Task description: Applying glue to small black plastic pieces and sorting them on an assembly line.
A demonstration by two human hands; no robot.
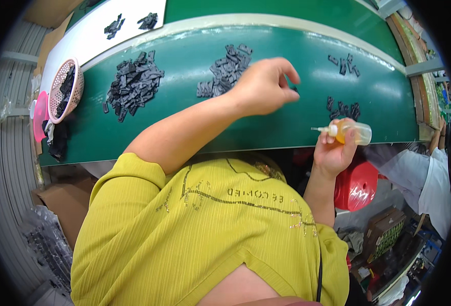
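Observation:
My left hand (pixel 267 87) is over the green table, its fingers curled toward the thumb. A small black piece (pixel 294 89) shows at its thumb tip, mostly hidden by the fingers. Beneath and left of that hand lies a pile of small black pieces (pixel 224 71), part of it in a neat row. In my right hand (pixel 332 155), at the table's near edge, is a clear squeeze bottle (pixel 360 133) with amber liquid. It lies tilted on its side, its thin nozzle pointing left. Just beyond the bottle is a small cluster of black pieces (pixel 344 110).
A larger heap of black pieces (pixel 133 84) covers the table's left part. Further pieces (pixel 344 65) lie at the far right. A pink basket (pixel 77 97) of dark items stands at the left edge. A red stool (pixel 358 186) and another person's sleeve (pixel 432 188) are right of me.

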